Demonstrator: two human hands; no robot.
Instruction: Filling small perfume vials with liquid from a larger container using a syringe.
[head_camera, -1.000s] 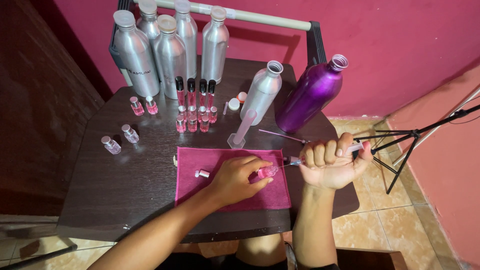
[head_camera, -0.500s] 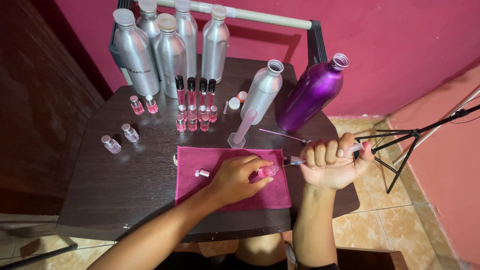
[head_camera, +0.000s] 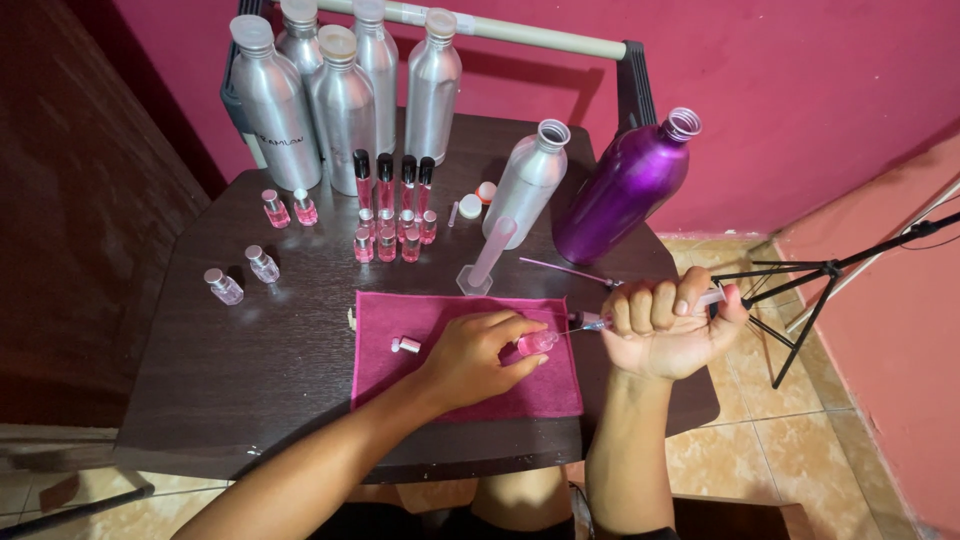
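Two hands working over magenta cloth (head_camera: 400, 375): left hand (head_camera: 478, 355) pinching small pink vial (head_camera: 535, 343) lying on its side; right hand (head_camera: 665, 330) fisting around syringe (head_camera: 600, 322), needle entering vial mouth. Vial likely light, glassy, slippery, fragile; gripping around body safest.

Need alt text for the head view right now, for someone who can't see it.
The right hand aims a syringe into a small pink vial pinched by the left hand over a magenta cloth. Aluminium bottles stand behind.
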